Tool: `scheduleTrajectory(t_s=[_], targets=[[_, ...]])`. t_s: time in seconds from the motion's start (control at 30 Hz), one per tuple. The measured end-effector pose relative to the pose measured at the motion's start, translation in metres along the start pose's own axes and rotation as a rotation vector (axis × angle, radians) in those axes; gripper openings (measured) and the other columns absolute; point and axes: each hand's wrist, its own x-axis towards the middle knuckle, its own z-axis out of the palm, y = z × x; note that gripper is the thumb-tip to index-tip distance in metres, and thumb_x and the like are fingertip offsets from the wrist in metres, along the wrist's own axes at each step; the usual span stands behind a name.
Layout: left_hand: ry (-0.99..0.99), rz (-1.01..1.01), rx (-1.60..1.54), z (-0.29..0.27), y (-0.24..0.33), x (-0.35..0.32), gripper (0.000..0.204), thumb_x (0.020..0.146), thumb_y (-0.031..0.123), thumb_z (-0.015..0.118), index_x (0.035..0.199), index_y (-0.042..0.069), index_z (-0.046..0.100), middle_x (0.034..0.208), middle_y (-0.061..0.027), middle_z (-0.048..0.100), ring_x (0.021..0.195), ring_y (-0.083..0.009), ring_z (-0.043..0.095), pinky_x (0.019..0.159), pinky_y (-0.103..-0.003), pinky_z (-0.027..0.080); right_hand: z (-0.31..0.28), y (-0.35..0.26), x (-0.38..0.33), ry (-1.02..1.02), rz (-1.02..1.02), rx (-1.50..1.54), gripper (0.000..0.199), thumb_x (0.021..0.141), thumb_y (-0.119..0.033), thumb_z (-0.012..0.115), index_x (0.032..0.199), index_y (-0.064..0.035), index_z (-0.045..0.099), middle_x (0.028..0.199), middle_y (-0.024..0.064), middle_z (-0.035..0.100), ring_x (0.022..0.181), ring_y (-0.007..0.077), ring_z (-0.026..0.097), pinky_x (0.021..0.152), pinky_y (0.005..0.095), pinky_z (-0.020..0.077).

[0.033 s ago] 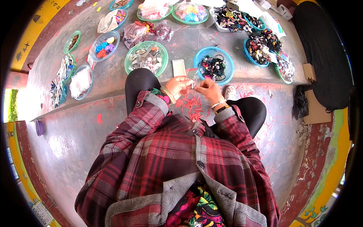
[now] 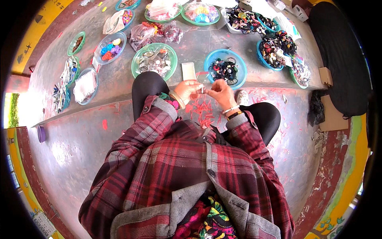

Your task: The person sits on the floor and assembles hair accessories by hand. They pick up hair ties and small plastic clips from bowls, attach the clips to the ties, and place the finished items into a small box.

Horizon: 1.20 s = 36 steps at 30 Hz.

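Clear, flimsy little packet point(image 2: 201, 88) pinched between left hand point(image 2: 186, 91) and right hand point(image 2: 220, 92) fingertips looks feather-light and slippery, best held by its edges.

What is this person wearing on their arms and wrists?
Both arms are in long red-and-dark plaid sleeves with grey cuffs. The left hand has a pale bangle at the wrist; the right hand has a white band and a darker one beside it.

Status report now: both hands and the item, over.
Left hand and right hand together, pinching a small thin item. Blue bowl just ahead. Nothing between.
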Motion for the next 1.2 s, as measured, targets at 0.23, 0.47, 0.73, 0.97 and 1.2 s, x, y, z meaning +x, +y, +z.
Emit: scheduleTrajectory(t_s=[0.23, 0.47, 0.73, 0.97, 1.2], targets=[[-0.025, 0.033, 0.31, 0.009, -0.004, -0.001, 0.019, 0.083, 0.008, 0.053, 0.097, -0.005, 0.054, 0.09, -0.0108, 0.06, 0.081, -0.0199, 0.061, 0.071, -0.03, 0.051, -0.002, -0.01, -0.003, -0.086, -0.068, -0.253, 0.034, 0.068, -0.009, 0.059, 0.101, -0.0118, 0.055, 0.062, 0.0074, 0.057, 0.057, 0.0224, 0.058, 0.053, 0.0323, 0.0446], [-0.047, 0.092, 0.409, 0.011, -0.005, -0.001, 0.016, 0.082, 0.008, 0.054, 0.093, -0.004, 0.057, 0.084, -0.0088, 0.061, 0.078, -0.0178, 0.061, 0.07, -0.029, 0.051, -0.001, -0.006, -0.004, -0.15, -0.037, -0.214, 0.028, 0.069, -0.011, 0.057, 0.097, -0.0112, 0.055, 0.06, 0.0094, 0.057, 0.056, 0.0242, 0.058, 0.052, 0.0347, 0.0438], [0.013, 0.072, 0.201, 0.007, -0.007, 0.002, 0.022, 0.082, 0.006, 0.053, 0.101, -0.005, 0.054, 0.089, -0.0106, 0.06, 0.079, -0.0205, 0.061, 0.071, -0.033, 0.052, 0.005, 0.004, -0.004, -0.198, -0.058, -0.07, 0.021, 0.072, -0.011, 0.056, 0.093, -0.01, 0.058, 0.056, 0.0087, 0.054, 0.05, 0.018, 0.054, 0.05, 0.0313, 0.0425], [-0.053, 0.008, 0.26, 0.004, -0.008, 0.004, 0.022, 0.084, 0.008, 0.052, 0.102, -0.005, 0.054, 0.091, -0.0114, 0.06, 0.078, -0.0203, 0.061, 0.071, -0.032, 0.052, -0.001, -0.002, -0.002, -0.086, 0.036, -0.151, 0.014, 0.071, -0.013, 0.057, 0.084, -0.0084, 0.059, 0.058, 0.009, 0.056, 0.053, 0.0221, 0.056, 0.051, 0.0331, 0.0435], [-0.088, 0.085, 0.348, 0.007, -0.01, 0.003, 0.021, 0.085, 0.01, 0.05, 0.102, -0.003, 0.055, 0.089, -0.0094, 0.061, 0.077, -0.016, 0.061, 0.071, -0.028, 0.051, 0.0, 0.004, -0.002, -0.186, 0.038, -0.161, 0.014, 0.071, -0.018, 0.06, 0.082, -0.009, 0.062, 0.06, 0.0093, 0.059, 0.055, 0.02, 0.058, 0.052, 0.0314, 0.0443]])
